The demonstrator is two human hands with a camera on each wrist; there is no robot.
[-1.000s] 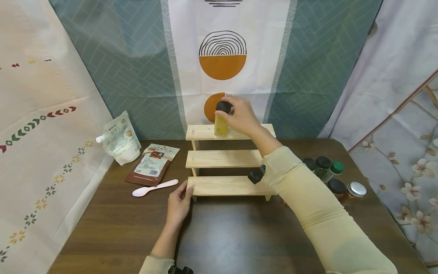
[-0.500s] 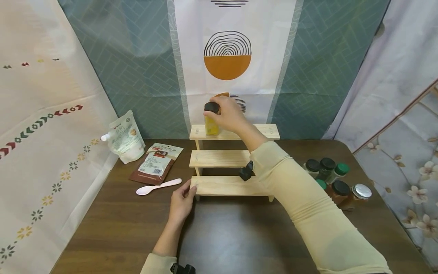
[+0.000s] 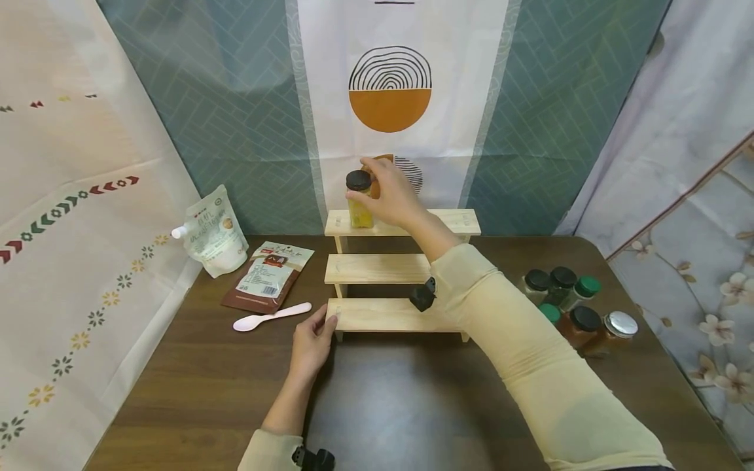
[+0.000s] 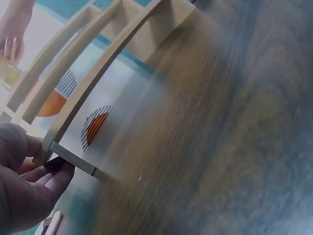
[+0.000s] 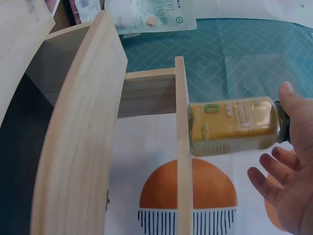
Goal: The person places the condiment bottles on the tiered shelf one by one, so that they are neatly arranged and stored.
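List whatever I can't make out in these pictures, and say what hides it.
Head view: right end of the middle shelf, behind the right sleeve.
Head view: fine print on the brown packet, too small.
Left wrist view: part of the yellow jar, cut off by the left edge.
Right wrist view: top of the black cap, behind the right hand; part of the pouch, past the upper edge.
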